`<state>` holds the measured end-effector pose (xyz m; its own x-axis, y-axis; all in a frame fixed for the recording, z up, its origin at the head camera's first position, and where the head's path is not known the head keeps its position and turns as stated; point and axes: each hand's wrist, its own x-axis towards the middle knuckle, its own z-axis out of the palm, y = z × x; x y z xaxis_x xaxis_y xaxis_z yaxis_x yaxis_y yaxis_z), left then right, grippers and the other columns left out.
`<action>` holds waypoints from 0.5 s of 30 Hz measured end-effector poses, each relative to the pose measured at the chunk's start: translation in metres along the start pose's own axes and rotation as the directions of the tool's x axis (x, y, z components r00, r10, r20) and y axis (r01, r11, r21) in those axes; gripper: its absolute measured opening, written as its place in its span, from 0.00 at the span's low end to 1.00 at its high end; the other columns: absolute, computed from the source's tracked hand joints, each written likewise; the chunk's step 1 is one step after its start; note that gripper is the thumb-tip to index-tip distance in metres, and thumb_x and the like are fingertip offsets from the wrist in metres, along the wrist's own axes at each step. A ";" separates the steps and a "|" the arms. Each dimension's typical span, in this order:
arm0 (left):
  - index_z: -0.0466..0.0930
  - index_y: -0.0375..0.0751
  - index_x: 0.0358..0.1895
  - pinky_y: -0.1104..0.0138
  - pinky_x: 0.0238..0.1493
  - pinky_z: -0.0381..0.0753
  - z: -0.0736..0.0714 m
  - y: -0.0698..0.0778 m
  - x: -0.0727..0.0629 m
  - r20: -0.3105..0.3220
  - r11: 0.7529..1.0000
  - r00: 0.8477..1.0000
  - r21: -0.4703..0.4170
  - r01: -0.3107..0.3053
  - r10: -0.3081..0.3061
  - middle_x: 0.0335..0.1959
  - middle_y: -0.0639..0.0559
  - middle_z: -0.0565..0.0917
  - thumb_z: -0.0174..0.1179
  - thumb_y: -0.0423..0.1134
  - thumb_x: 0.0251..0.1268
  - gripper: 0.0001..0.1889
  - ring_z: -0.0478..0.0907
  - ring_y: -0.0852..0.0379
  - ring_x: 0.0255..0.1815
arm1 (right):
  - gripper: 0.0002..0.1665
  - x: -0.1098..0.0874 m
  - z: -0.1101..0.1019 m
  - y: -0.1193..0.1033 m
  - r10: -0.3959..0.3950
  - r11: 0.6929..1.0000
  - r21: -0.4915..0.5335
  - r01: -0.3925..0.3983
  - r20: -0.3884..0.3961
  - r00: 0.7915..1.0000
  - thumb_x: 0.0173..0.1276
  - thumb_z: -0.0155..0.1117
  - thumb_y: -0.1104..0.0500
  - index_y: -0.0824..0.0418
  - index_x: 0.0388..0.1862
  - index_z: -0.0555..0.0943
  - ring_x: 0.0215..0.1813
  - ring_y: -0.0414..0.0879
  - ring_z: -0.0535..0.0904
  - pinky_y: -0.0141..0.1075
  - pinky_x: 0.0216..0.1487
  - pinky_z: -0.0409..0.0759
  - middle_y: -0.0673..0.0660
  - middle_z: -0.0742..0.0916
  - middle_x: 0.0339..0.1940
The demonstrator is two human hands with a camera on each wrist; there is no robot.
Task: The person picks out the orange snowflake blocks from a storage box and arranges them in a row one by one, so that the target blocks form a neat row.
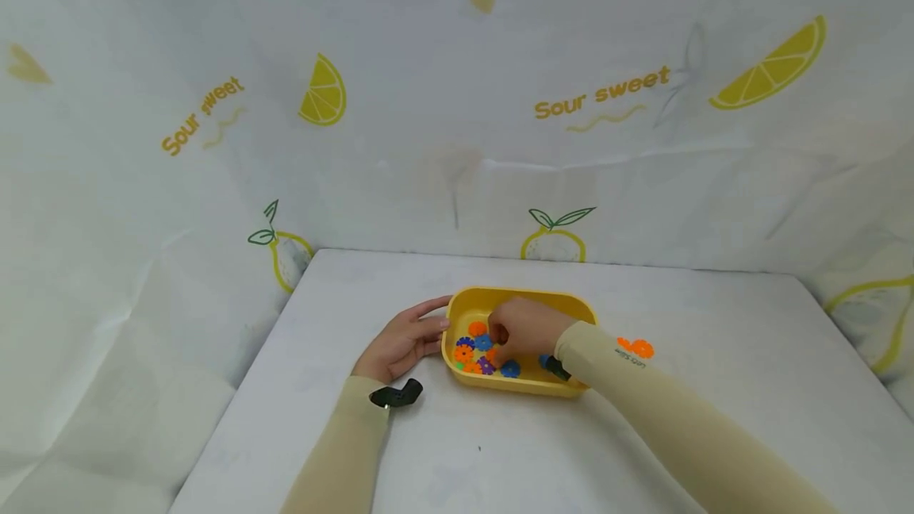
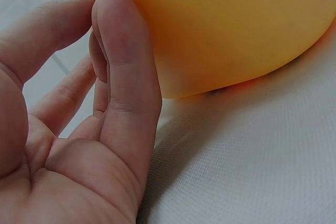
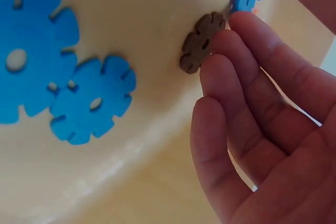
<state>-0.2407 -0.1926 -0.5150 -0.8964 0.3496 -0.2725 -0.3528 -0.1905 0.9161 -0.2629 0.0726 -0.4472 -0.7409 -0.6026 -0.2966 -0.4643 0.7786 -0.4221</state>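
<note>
A yellow tub [image 1: 514, 389] holds several flower-shaped plastic discs, among them an orange disc [image 1: 477, 328], blue ones and purple ones, mostly gathered at its left end. My left hand [image 1: 403, 339] holds the tub's left edge, thumb at the rim and fingers against the outer wall. Inside the tub is my right hand [image 1: 524, 324], reaching down over the discs. In the right wrist view its bent fingers touch or nearly touch a brown disc [image 3: 199, 43], with the thumb apart from them. Two blue discs [image 3: 94, 100] lie away from these fingers.
Orange discs [image 1: 643, 348] lie on the white table [image 1: 478, 466] to the right of the tub, beside my right sleeve [image 1: 664, 403]. A dark wrist device [image 1: 396, 395] sits on the left sleeve. Behind the table hangs a white cloth [image 1: 428, 101] with lemon prints.
</note>
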 end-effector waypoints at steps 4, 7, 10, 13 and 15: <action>0.75 0.54 0.79 0.61 0.60 0.90 0.001 0.002 -0.001 0.000 1.000 1.000 -0.011 0.003 -0.003 0.72 0.40 0.82 0.70 0.39 0.75 0.31 0.88 0.51 0.57 | 0.17 0.001 0.001 -0.001 -0.006 0.999 -0.040 0.006 -0.005 1.000 0.60 0.87 0.43 0.48 0.31 0.85 0.35 0.44 0.78 0.36 0.42 0.77 0.46 0.84 0.27; 0.75 0.54 0.78 0.61 0.60 0.90 0.001 0.002 -0.001 -0.002 1.000 1.000 -0.017 0.010 -0.010 0.72 0.41 0.83 0.70 0.38 0.75 0.31 0.88 0.51 0.57 | 0.17 0.002 0.003 -0.002 -0.014 0.998 -0.069 0.013 -0.009 1.000 0.61 0.86 0.44 0.48 0.30 0.85 0.35 0.43 0.77 0.35 0.42 0.78 0.45 0.84 0.27; 0.75 0.54 0.79 0.62 0.59 0.90 0.001 0.002 -0.002 -0.003 1.000 1.000 -0.015 0.009 -0.009 0.70 0.41 0.84 0.70 0.38 0.75 0.31 0.88 0.51 0.56 | 0.16 0.001 0.004 -0.004 -0.031 0.995 -0.093 0.030 -0.010 0.999 0.62 0.85 0.45 0.48 0.31 0.85 0.35 0.43 0.77 0.35 0.43 0.79 0.45 0.84 0.28; 0.75 0.53 0.78 0.62 0.58 0.91 0.001 0.002 -0.002 -0.003 1.000 1.000 -0.018 0.007 -0.007 0.68 0.41 0.86 0.69 0.37 0.76 0.30 0.88 0.52 0.54 | 0.15 -0.001 0.004 -0.004 -0.040 0.994 -0.099 0.040 -0.006 0.999 0.63 0.85 0.47 0.48 0.33 0.85 0.37 0.43 0.78 0.35 0.44 0.79 0.45 0.84 0.30; 0.76 0.53 0.77 0.62 0.57 0.91 0.001 0.002 -0.001 -0.002 1.000 1.000 -0.022 0.006 -0.006 0.66 0.42 0.86 0.69 0.37 0.76 0.29 0.89 0.52 0.53 | 0.14 -0.002 0.004 -0.004 -0.038 0.997 -0.072 0.038 -0.005 0.999 0.63 0.85 0.48 0.49 0.34 0.85 0.38 0.44 0.78 0.36 0.45 0.80 0.45 0.84 0.31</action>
<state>-0.2400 -0.1929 -0.5129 -0.8948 0.3486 -0.2791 -0.3642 -0.2080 0.9078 -0.2578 0.0702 -0.4481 -0.7251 -0.6310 -0.2758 -0.5257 0.7659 -0.3701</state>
